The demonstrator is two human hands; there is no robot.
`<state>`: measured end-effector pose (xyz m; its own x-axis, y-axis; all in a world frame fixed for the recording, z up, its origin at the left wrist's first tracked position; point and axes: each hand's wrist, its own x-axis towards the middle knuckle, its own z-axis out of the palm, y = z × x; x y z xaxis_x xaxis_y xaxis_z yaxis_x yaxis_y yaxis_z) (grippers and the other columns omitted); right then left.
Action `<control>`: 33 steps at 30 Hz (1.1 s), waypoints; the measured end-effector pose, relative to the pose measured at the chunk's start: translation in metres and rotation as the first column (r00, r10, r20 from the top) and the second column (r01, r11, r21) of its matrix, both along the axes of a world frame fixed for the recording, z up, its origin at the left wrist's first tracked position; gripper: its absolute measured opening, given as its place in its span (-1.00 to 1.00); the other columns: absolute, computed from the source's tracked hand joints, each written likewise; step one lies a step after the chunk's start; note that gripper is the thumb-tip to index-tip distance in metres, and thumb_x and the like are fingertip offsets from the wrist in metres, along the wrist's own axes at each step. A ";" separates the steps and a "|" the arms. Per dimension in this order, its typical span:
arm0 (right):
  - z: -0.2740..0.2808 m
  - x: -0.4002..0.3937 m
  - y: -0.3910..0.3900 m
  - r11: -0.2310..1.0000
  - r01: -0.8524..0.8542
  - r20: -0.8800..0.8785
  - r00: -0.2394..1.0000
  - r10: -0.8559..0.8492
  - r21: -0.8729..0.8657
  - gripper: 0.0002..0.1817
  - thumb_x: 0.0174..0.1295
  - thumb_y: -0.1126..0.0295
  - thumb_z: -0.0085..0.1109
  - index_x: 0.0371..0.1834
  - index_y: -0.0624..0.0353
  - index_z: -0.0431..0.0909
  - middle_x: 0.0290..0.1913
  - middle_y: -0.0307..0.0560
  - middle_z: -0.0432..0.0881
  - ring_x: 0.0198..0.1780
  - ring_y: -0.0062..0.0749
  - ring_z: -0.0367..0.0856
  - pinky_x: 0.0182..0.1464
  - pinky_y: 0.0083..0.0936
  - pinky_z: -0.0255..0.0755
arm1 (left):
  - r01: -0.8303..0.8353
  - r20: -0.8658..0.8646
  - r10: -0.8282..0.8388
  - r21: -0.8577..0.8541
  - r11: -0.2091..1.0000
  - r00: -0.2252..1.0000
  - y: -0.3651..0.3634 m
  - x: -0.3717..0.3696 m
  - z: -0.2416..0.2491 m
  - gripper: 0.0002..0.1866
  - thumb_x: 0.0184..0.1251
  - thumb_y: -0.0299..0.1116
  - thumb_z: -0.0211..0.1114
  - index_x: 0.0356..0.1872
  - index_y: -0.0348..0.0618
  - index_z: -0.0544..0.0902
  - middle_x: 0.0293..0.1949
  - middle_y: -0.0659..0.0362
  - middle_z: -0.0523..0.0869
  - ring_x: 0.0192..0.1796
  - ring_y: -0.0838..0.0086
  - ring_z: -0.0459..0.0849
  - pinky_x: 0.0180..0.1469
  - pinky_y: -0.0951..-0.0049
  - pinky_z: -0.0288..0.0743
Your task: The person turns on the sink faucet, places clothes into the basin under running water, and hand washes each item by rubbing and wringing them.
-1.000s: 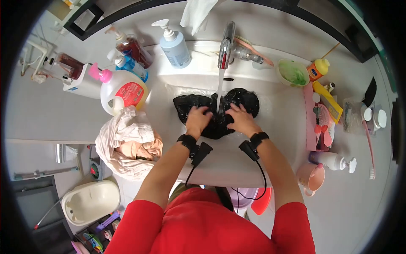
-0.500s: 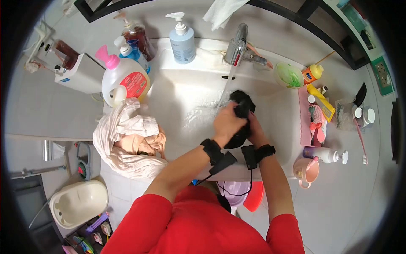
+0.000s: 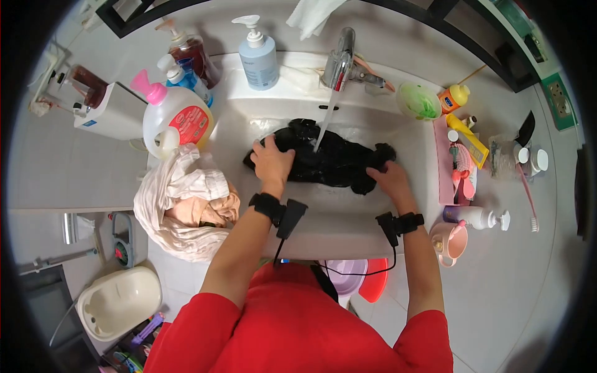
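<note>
A wet black cloth (image 3: 329, 158) lies spread across the white sink basin (image 3: 311, 217). Water runs from the metal faucet (image 3: 340, 62) onto its middle. My left hand (image 3: 272, 163) rests on the cloth's left part, fingers apart and partly bent. At the cloth's right end, my right hand (image 3: 393, 180) touches the edge, with its thumb and fingers around a bit of the fabric. Both wrists wear black straps with small devices and a cable.
A bundle of pale cloth (image 3: 183, 205) hangs over the sink's left edge. Behind it stand a detergent jug (image 3: 177, 121) and a blue pump bottle (image 3: 259, 62). A green bowl (image 3: 418, 101), pink tray (image 3: 443, 161) and pink cup (image 3: 449, 241) line the right side.
The black cloth was bunched between both hands and is now spread wide in the basin. My left hand has moved left and my right hand right, so they are far apart.
</note>
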<state>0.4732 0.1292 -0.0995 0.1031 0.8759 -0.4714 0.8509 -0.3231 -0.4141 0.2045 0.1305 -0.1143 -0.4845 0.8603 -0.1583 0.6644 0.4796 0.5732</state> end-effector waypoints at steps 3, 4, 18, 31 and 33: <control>-0.004 -0.006 -0.002 0.912 -0.019 0.056 0.998 -0.004 0.409 -0.10 -0.14 -0.06 0.31 0.23 0.18 0.16 0.26 0.18 0.21 0.21 0.11 0.29 0.08 -0.03 0.33 | 0.321 -0.156 -0.344 -0.157 0.934 0.926 -0.009 0.020 -0.005 -0.29 -0.03 0.00 0.33 0.23 0.24 0.30 0.34 0.01 0.07 0.35 -0.05 0.00 0.20 -0.18 0.10; -0.017 -0.008 -0.001 0.915 -0.018 0.056 0.998 -0.005 0.402 -0.10 -0.14 -0.06 0.31 0.23 0.18 0.16 0.26 0.18 0.21 0.21 0.11 0.29 0.08 -0.03 0.33 | 0.506 -0.161 -0.547 -0.238 0.829 0.821 -0.009 0.029 -0.010 -0.24 0.00 0.06 0.29 0.29 0.34 0.22 0.41 0.06 -0.08 0.41 -0.06 -0.19 0.21 -0.33 -0.01; -0.065 -0.038 0.038 0.847 -0.529 0.332 0.791 0.514 -0.050 -0.12 -0.10 -0.08 0.28 0.35 -0.38 0.06 0.46 -0.14 -0.26 0.41 0.22 -0.25 0.16 0.46 -0.06 | 0.576 0.030 -0.725 -0.629 0.522 0.688 0.022 0.053 -0.040 -0.37 0.19 0.12 0.09 0.31 0.52 0.16 0.43 0.32 -0.41 0.41 -0.07 -0.49 0.15 -0.53 -0.19; -0.029 -0.005 0.012 0.936 -0.349 0.228 0.916 0.331 0.045 -0.67 -0.18 0.28 0.27 -0.26 0.05 0.62 -0.11 -0.14 0.52 -0.15 -0.09 0.55 -0.07 -0.20 0.45 | 0.751 -0.073 -0.803 -0.314 0.581 0.591 -0.004 0.090 -0.031 -0.14 -0.23 -0.03 0.41 0.24 0.00 0.35 0.38 0.11 0.12 0.34 -0.35 -0.12 0.30 -0.15 -0.10; 0.003 -0.021 -0.002 0.811 -0.540 0.262 0.835 0.483 0.227 -0.68 -0.24 0.32 0.27 -0.30 0.03 0.62 -0.13 -0.19 0.52 -0.07 -0.09 0.50 -0.04 -0.25 0.43 | 0.768 0.044 -0.791 -0.277 0.577 0.610 -0.002 0.090 -0.037 -0.12 -0.26 -0.05 0.43 0.24 -0.04 0.35 0.36 0.08 0.15 0.33 -0.35 -0.08 0.31 -0.09 -0.06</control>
